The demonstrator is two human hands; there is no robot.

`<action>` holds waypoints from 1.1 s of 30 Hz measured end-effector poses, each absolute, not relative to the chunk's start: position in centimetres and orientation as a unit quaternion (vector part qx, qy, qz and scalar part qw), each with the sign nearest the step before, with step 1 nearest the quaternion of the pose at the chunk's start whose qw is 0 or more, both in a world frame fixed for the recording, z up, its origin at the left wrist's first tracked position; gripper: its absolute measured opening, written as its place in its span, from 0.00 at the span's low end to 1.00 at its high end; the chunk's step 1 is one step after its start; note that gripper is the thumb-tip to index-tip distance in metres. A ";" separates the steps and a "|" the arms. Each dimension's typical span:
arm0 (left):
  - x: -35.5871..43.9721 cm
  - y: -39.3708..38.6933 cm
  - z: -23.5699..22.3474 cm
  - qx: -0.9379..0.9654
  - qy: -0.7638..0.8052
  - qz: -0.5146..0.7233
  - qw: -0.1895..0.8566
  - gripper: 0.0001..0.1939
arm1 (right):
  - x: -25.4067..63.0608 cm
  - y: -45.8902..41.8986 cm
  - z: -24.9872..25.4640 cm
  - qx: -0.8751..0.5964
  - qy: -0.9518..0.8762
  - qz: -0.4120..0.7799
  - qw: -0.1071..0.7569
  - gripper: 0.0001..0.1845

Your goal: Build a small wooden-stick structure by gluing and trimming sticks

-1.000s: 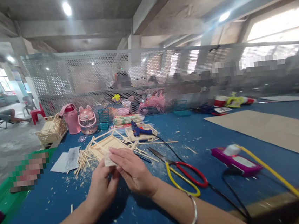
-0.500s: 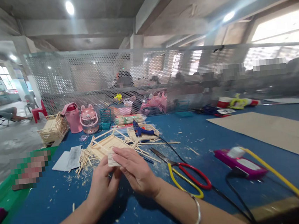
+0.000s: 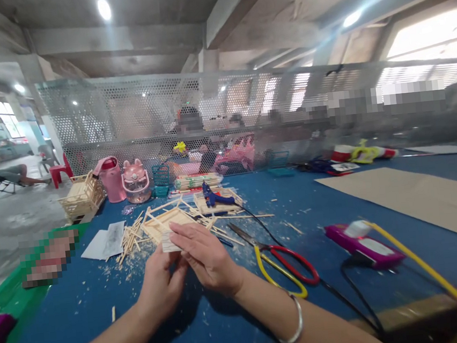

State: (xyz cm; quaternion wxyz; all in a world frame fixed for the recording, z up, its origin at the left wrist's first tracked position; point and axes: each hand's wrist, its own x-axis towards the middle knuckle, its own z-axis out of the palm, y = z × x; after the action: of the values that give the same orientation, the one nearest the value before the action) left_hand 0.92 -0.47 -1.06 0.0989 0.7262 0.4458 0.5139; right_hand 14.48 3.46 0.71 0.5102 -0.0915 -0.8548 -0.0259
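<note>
Both hands meet over the front of the table around a small pale flat piece with thin dark lines, like wooden sticks side by side. My left hand is closed on it from below and the left. Fingers of my right hand lie over its top and right side, with the thumb tucked beneath. Just beyond the hands lies a wooden stick frame, with loose sticks heaped to its left. A blue glue gun rests on a second stick frame farther back.
Scissors with red and yellow handles lie right of my hands. Farther right sit a purple power strip with a yellow cord and a brown sheet. Two pink bottles stand at the back left, before a perforated metal screen.
The hands keep their hold on the pale piece, which shifts and tilts slightly between the fingers. The whole view swings a little; the things on the table stay in place.
</note>
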 end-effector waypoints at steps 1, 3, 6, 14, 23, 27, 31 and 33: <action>0.9 -0.5 -1.0 0.724 0.445 0.517 0.100 0.11 | 14.5 3.4 0.7 -0.095 -0.852 -0.029 0.514 0.21; 0.8 -0.5 -1.0 0.727 0.444 0.516 0.094 0.11 | 14.4 3.4 0.7 -0.096 -0.848 -0.032 0.521 0.21; 1.0 -0.6 -1.1 0.737 0.446 0.499 0.090 0.10 | 14.2 3.2 0.8 -0.086 -0.848 -0.036 0.521 0.21; 0.3 -0.5 -0.1 0.709 0.475 0.515 0.088 0.16 | 15.6 4.3 0.6 -0.168 -0.819 -0.015 0.548 0.20; 0.6 -0.3 -0.9 0.715 0.472 0.506 0.098 0.14 | 14.8 4.0 0.4 -0.127 -0.863 -0.008 0.490 0.19; 0.6 -0.4 -0.7 0.720 0.474 0.496 0.109 0.16 | 15.2 4.4 0.2 -0.158 -0.852 0.006 0.500 0.18; 0.5 -0.4 -0.6 0.725 0.461 0.502 0.102 0.15 | 15.1 4.2 0.1 -0.132 -0.854 0.017 0.503 0.19; 0.5 -0.5 -0.6 0.724 0.466 0.498 0.108 0.16 | 14.9 4.1 0.2 -0.126 -0.856 0.015 0.500 0.18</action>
State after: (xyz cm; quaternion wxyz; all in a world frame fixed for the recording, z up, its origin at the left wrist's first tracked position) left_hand 0.50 -0.47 -0.64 0.1083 0.7236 0.4657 0.4978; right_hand 14.90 4.12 0.18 0.5004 -0.1258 -0.8565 0.0149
